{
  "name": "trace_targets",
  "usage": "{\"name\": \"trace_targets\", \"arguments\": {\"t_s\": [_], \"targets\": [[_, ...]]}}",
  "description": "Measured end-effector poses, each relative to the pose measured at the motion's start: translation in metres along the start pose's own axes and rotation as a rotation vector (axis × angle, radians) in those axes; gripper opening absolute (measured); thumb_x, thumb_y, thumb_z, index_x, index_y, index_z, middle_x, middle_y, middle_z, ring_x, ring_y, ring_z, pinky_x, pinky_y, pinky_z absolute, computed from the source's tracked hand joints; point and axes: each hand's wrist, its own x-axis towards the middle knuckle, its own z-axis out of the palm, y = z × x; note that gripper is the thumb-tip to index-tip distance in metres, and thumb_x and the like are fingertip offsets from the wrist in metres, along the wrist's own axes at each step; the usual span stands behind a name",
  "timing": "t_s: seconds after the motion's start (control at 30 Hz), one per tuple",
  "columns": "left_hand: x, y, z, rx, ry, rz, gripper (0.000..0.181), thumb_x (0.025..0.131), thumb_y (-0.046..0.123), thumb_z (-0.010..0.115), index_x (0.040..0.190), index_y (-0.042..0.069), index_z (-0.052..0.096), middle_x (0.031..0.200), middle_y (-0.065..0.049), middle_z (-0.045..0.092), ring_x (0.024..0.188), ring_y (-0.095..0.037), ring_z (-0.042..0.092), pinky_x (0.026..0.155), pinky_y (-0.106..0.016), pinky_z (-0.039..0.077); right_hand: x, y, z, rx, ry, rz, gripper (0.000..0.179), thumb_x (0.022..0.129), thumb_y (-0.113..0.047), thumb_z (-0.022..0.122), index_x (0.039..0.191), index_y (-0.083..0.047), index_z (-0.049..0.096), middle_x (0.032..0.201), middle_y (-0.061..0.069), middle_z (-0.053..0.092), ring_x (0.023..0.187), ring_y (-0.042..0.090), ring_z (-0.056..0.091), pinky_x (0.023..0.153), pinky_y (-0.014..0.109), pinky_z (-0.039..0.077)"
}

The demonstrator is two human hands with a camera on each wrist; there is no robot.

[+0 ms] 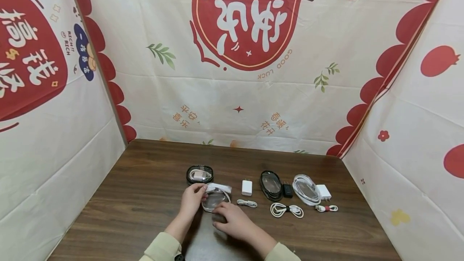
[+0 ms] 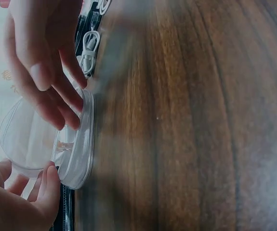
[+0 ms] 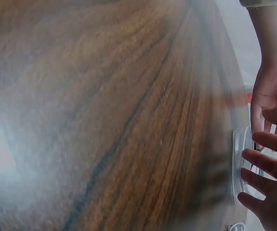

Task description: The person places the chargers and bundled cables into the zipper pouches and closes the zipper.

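A clear oval case with whitish edging lies on the table between both hands. Its see-through cover stands raised in the left wrist view, and a small metallic part shows inside. My left hand pinches the case at its far left edge. My right hand rests at its near right side, fingers loosely bent and spread, the tips at the rim. Just behind the left hand lies a black-edged clear case with a white cable and charger inside.
To the right lie a white charger, a small bundled white cable, a black-edged case, a black charger, a white-edged case, another white charger and two tied cables. Fabric walls enclose the table.
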Motion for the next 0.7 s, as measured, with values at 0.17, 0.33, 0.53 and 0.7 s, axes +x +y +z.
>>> {"name": "trace_targets", "arguments": {"t_s": [0.17, 0.33, 0.53, 0.7], "targets": [[-0.003, 0.001, -0.002, -0.038, -0.007, -0.016, 0.024, 0.097, 0.007, 0.059, 0.104, -0.016, 0.062, 0.092, -0.027, 0.066, 0.073, -0.027, 0.067, 0.068, -0.037, 0.058, -0.002, 0.001, 0.000, 0.131, 0.047, 0.033, 0.027, 0.090, -0.029, 0.067, 0.111, -0.011, 0.070, 0.109, -0.005, 0.063, 0.105, 0.013, 0.059, 0.092, 0.033, 0.047], [-0.005, 0.002, -0.004, -0.051, -0.016, -0.015, 0.024, 0.097, 0.006, 0.058, 0.103, -0.017, 0.061, 0.090, -0.025, 0.065, 0.072, -0.025, 0.065, 0.068, -0.037, 0.058, -0.004, 0.004, -0.004, 0.233, 0.121, 0.082, 0.025, 0.090, -0.021, 0.067, 0.111, -0.008, 0.069, 0.111, -0.002, 0.063, 0.106, 0.015, 0.059, 0.094, 0.037, 0.047], [-0.003, 0.001, -0.004, -0.031, -0.003, -0.015, 0.023, 0.097, 0.006, 0.059, 0.103, -0.016, 0.061, 0.087, -0.024, 0.065, 0.072, -0.025, 0.065, 0.066, -0.035, 0.058, -0.007, 0.011, -0.013, 0.273, 0.261, 0.181, 0.019, 0.090, -0.015, 0.067, 0.106, -0.006, 0.070, 0.105, 0.000, 0.066, 0.103, 0.021, 0.060, 0.090, 0.043, 0.047], [-0.003, 0.000, -0.006, -0.008, -0.004, -0.019, 0.022, 0.097, 0.007, 0.058, 0.102, -0.015, 0.062, 0.084, -0.023, 0.064, 0.072, -0.023, 0.063, 0.066, -0.034, 0.057, -0.010, 0.025, -0.013, 0.244, 0.435, 0.323, 0.016, 0.086, -0.012, 0.069, 0.100, -0.006, 0.071, 0.100, 0.000, 0.066, 0.100, 0.025, 0.059, 0.088, 0.044, 0.047]]}}
